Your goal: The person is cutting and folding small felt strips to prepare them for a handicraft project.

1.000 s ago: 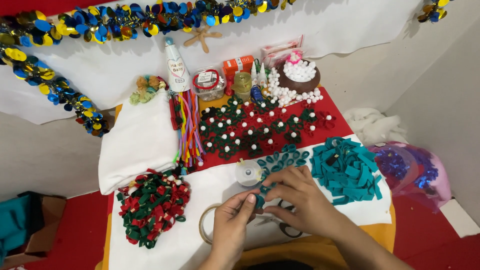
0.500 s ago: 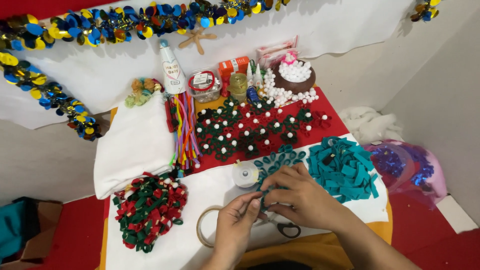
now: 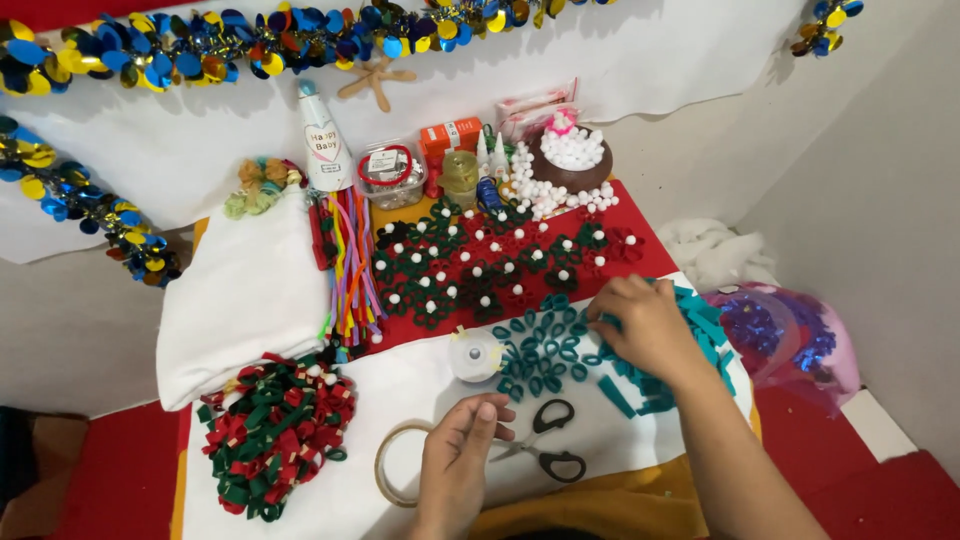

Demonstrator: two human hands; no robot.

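Observation:
My left hand (image 3: 458, 462) rests on the white cloth (image 3: 400, 390) with its fingers curled in; nothing shows in it. It lies between a clear tape ring (image 3: 384, 470) and black-handled scissors (image 3: 548, 452). My right hand (image 3: 645, 325) reaches out to the right, palm down. Its fingertips are on the left edge of a pile of teal felt strips (image 3: 712, 335); its grasp is hidden. Several folded teal loops (image 3: 545, 348) lie just left of that hand, beside a small white spool (image 3: 475, 355).
Red and green felt flowers with white pompoms (image 3: 480, 265) cover the red cloth behind. A heap of red-green pieces (image 3: 272, 432) lies front left, with a folded white cloth (image 3: 248, 290) and coloured pipe cleaners (image 3: 350, 270) behind it. Jars, glue bottles and a bowl of white pompoms (image 3: 570, 160) stand at the back.
My hands were together over the teal loops. The right hand has since moved right onto the strip pile, and the left has dropped back toward the scissors.

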